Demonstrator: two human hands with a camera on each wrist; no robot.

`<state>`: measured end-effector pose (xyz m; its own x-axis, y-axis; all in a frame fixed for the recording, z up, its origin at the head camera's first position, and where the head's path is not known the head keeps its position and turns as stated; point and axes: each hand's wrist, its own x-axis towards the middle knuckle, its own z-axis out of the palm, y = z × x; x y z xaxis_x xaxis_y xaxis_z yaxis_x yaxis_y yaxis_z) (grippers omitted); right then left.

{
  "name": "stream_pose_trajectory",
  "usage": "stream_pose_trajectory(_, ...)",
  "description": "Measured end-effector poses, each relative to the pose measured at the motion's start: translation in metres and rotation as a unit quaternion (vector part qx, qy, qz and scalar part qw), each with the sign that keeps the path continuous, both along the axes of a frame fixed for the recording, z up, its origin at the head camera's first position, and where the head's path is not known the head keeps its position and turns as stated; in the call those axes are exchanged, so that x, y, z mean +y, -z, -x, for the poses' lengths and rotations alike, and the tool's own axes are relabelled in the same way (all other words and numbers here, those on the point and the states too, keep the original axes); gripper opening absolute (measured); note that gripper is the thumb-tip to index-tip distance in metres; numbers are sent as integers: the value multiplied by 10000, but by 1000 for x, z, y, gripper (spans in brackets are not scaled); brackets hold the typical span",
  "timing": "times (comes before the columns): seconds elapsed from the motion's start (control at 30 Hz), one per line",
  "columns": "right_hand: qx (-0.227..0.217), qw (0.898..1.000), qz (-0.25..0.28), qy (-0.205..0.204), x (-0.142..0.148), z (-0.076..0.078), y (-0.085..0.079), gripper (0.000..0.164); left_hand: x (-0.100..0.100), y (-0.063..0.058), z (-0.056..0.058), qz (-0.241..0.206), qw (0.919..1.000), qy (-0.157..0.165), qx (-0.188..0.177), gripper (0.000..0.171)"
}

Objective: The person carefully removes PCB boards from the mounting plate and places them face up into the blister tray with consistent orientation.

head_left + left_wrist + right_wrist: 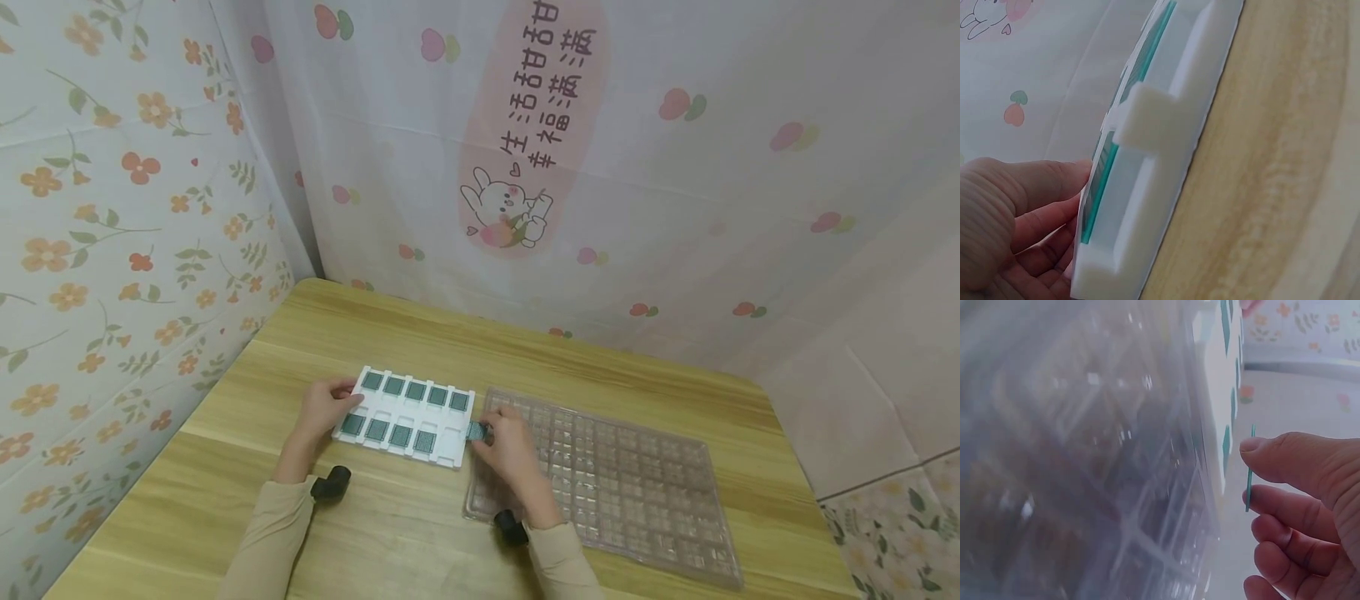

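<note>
A white tray [397, 407] lies on the table, holding two rows of small green perforated circuit boards [400, 436] in slots. The front row's rightmost slot shows bare white. At the tray's left end, my left hand [326, 410] grips the edge, its thumb on top in the left wrist view, where the tray wall [1147, 119] shows from the side. Just beyond the right end, my right hand [508, 442] pinches one loose green circuit board [476, 431] between thumb and index finger. That board [1249, 478] appears edge-on in the right wrist view, its other fingers loosely curled.
Right of the white tray lies a large clear plastic tray [637, 483] with many compartments, partly under my right hand. Both stand on a wood-grain table [405, 525]. Printed curtains [390, 150] hang behind and at the left. A black device [331, 483] sits at each wrist.
</note>
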<state>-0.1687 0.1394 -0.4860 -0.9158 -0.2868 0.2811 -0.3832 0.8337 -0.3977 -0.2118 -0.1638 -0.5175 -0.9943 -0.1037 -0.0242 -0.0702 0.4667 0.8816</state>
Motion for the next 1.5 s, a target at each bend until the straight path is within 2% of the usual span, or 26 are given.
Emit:
stream_pose_trajectory(0.2, -102, 9999, 69, -50, 8, 5, -5, 26, -1, 1, 1, -7, 10000, -15, 10, 32)
stream_pose_trajectory(0.37, 54, 10000, 63, -37, 16, 13, -8, 24, -3, 0, 0, 46, 10000, -12, 29, 33)
stream_pose_trajectory(0.5, -75, 9999, 57, 67, 24, 19, -10, 25, -3, 0, 0, 60, 10000, -33, 17, 33)
stream_pose_trajectory(0.73, -31, 9991, -377, 170, 31, 33, -15, 22, -3, 1, 0, 79, 9999, -12, 67, 33)
stream_pose_trajectory(0.87, -102, 9989, -421, 166, 32, 39, -18, 22, -3, 2, 0, 70, 9999, -2, 112, 33)
stream_pose_trajectory(1.2, -543, 9969, -529, 233, 34, 51, -15, 23, -4, 3, 0, 56, 10000, 28, 11, 34)
stream_pose_trajectory(1.5, -664, 9953, -645, 268, 35, 58, -11, 25, -2, 3, 2, 85, 9999, 76, 61, 33)
